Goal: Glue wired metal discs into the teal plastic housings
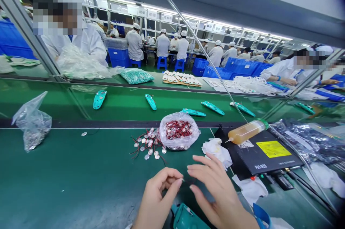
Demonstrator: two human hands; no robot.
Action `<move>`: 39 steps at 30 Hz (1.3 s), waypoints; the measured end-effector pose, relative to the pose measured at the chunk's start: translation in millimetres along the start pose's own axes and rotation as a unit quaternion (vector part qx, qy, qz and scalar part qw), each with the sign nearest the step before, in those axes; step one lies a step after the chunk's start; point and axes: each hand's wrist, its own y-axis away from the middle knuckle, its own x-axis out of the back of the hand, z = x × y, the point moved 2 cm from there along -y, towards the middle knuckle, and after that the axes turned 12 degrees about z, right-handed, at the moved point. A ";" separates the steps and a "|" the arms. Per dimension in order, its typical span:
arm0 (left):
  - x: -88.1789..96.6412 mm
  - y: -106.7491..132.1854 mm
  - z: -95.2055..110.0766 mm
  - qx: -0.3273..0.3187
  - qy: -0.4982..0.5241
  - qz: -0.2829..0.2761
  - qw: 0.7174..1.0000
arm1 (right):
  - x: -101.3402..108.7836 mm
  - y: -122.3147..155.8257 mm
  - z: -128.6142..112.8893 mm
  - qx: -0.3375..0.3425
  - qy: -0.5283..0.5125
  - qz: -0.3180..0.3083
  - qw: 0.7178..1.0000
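Note:
My left hand [163,193] is closed in a pinch, thumb against forefinger. A small pale piece [183,179] shows at its fingertips, with what looks like a thin dark wire; its kind is hard to make out. Just to the right, my right hand [212,189] has its fingers spread and holds nothing I can see. A teal plastic shell [185,218] lies below and between my hands, partly hidden. Beyond them stands a clear bag [198,135] full of small metal discs on red and black wires. More loose wired discs [147,146] are heaped at its left side.
A black box [258,166] with a yellow label carries a tube of amber fluid [246,132]. Crumpled tissue [215,150] lies beside it. Teal shells [99,99] sit along the green belt [124,103]. Another bag [36,128] stands left. Co-workers in white sit opposite.

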 end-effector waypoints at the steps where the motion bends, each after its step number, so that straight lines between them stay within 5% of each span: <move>1: 0.6 1.2 1.4 -0.054 -0.028 -0.006 0.998 | -1.5 0.5 -0.3 -0.001 0.004 -0.011 1.000; 4: 2.9 4.5 6.7 -0.197 -0.088 -0.013 0.976 | -4.0 1.0 1.3 -0.035 0.002 -0.023 0.999; 8: 5.4 2.9 9.2 -0.271 -0.116 -0.003 0.956 | -3.5 -1.5 4.5 -0.085 -0.052 -0.031 0.995; 14: 6.6 -0.7 9.7 -0.297 -0.139 0.013 0.945 | -7.8 1.5 8.7 -0.288 -0.186 -0.088 0.935; 20: 5.6 2.8 10.2 -0.349 -0.159 -0.016 0.924 | -1.7 6.3 7.9 -0.234 -0.229 -0.034 0.944; 26: 2.7 6.9 7.9 -0.348 -0.181 -0.043 0.919 | -11.4 10.8 10.8 -0.235 -0.215 -0.108 0.942; 35: 6.7 9.2 8.7 -0.342 -0.186 -0.033 0.921 | -21.3 13.0 14.1 -0.448 -0.329 -0.119 0.822; 39: 4.4 10.6 5.4 -0.333 -0.183 -0.049 0.924 | -21.2 13.0 14.0 -0.461 -0.332 -0.119 0.814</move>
